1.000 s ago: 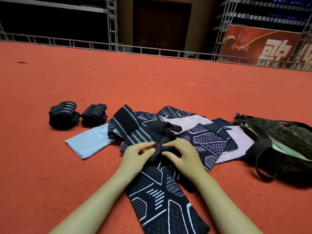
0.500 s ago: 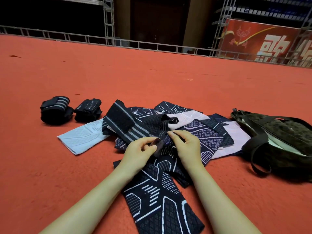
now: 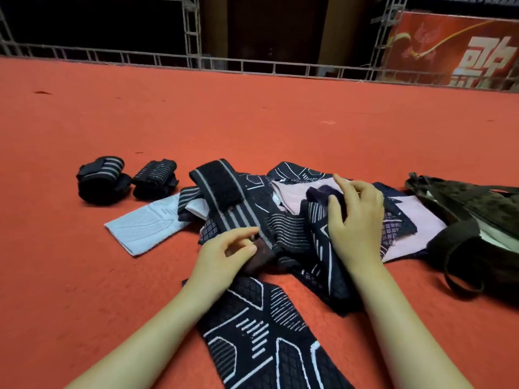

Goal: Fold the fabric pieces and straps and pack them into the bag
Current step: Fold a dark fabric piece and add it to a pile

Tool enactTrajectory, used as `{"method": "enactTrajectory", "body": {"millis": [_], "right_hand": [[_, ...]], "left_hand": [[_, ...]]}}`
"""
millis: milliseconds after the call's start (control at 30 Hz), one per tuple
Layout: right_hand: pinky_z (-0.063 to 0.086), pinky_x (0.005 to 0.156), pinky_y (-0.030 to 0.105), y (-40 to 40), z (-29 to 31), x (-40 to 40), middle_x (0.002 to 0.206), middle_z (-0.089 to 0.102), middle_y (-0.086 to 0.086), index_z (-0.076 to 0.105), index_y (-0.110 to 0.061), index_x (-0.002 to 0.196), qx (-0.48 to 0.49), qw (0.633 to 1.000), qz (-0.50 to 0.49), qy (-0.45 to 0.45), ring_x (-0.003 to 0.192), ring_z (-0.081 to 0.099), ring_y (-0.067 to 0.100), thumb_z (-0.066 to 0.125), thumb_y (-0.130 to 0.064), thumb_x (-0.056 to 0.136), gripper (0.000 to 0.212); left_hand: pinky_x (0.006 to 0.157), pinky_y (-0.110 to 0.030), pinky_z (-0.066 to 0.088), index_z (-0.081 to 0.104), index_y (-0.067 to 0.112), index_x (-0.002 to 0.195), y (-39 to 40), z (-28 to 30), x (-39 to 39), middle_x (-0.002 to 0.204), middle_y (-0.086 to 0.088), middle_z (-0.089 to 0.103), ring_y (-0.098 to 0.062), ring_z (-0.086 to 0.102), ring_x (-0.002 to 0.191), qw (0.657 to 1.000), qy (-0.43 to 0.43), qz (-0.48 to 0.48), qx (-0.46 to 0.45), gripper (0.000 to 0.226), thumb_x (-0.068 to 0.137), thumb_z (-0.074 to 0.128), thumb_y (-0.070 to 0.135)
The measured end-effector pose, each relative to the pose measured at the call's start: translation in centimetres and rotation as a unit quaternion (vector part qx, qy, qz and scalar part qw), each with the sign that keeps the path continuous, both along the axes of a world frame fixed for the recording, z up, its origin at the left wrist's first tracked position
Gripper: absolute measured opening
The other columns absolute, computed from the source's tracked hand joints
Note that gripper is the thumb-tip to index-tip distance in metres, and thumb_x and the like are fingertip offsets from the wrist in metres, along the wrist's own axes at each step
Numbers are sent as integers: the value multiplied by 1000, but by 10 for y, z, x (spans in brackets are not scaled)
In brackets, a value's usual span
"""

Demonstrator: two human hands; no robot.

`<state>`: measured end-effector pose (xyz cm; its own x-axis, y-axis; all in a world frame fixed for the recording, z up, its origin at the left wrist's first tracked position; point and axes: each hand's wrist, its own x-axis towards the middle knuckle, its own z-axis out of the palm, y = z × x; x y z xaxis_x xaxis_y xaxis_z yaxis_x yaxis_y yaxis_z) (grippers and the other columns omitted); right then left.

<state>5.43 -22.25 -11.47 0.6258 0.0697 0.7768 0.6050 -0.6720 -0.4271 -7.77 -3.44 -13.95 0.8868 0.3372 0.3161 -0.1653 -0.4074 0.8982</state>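
On the red floor [image 3: 252, 130], the hands have parted: right hand [image 3: 355, 217] moved up, fingers apparently curled round dark fabric [image 3: 320, 193]; left hand [image 3: 224, 254] still pinches the strap [image 3: 261, 248].

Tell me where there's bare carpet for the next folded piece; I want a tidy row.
Bare carpet lies beyond the pile, left of the two rolled straps, and in front of the pale blue piece. Between the patterned pile and the bag it is crowded; both hands work there.
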Motion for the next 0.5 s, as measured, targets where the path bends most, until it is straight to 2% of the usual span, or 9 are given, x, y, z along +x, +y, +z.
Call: {"method": "enactTrajectory", "body": {"millis": [33, 100, 167, 200, 300, 367, 433, 500], "right_hand": [[35, 95, 36, 5, 3, -11, 112, 55, 10, 61, -12, 123, -16, 998, 23, -49, 108, 45, 25, 49, -25, 86, 42], [36, 98, 30, 17, 6, -35, 112, 58, 10, 61, -8, 122, -49, 984, 147, -86, 108, 48, 23, 52, -17, 84, 40], [33, 101, 20, 28, 2, -48, 116, 60, 7, 57, -9, 127, -102, 958, 266, -33, 111, 49, 18, 51, -22, 87, 42], [30, 102, 15, 32, -2, -50, 121, 59, 3, 54, -12, 131, -135, 947, 290, 10, 114, 48, 15, 51, -29, 88, 47], [20, 100, 5, 36, -19, -47, 130, 54, -5, 45, -20, 139, -178, 939, 279, 88, 120, 42, 8, 51, -51, 83, 64], [23, 99, 8, 42, -24, -48, 127, 56, -7, 49, -21, 135, -144, 949, 263, 99, 118, 44, 8, 53, -53, 81, 62], [33, 95, 15, 50, -26, -52, 119, 61, -8, 57, -22, 127, -102, 957, 251, 101, 111, 50, 9, 58, -41, 82, 49], [39, 92, 20, 56, -29, -55, 110, 66, -8, 65, -21, 117, -62, 963, 247, 88, 103, 56, 10, 61, -26, 82, 36]], "left_hand": [[69, -6, 40, 68, 34, 100, 2, 2, 1, 70, 16, 64, 2, 54, 68, 1000, -7, 9, -15, 36, 84, 64, 2], [69, -9, 43, 68, 36, 96, 3, 6, 0, 74, 10, 65, -1, 56, 72, 997, -24, 21, -67, 36, 85, 63, 2], [72, -19, 46, 70, 35, 95, 3, 8, -1, 82, 9, 66, -5, 58, 79, 989, -53, 24, -138, 34, 86, 61, 3], [71, -24, 46, 70, 33, 94, 4, 8, -1, 86, 9, 67, -8, 60, 83, 983, -65, 31, -172, 33, 88, 59, 3], [65, -37, 51, 70, 35, 96, 11, 12, 0, 97, 1, 66, -22, 63, 88, 965, -84, 55, -244, 34, 92, 53, 5], [63, -37, 54, 69, 36, 98, 16, 13, 0, 101, -6, 63, -24, 62, 89, 966, -87, 66, -234, 39, 93, 48, 3], [63, -32, 56, 66, 36, 101, 18, 12, 1, 105, -2, 65, -19, 64, 94, 979, -67, 67, -180, 43, 94, 42, 1], [85, -37, 54, 64, 36, 105, 19, 9, 3, 110, 7, 64, -12, 60, 105, 992, -60, 72, -89, 44, 94, 40, 1]]}}
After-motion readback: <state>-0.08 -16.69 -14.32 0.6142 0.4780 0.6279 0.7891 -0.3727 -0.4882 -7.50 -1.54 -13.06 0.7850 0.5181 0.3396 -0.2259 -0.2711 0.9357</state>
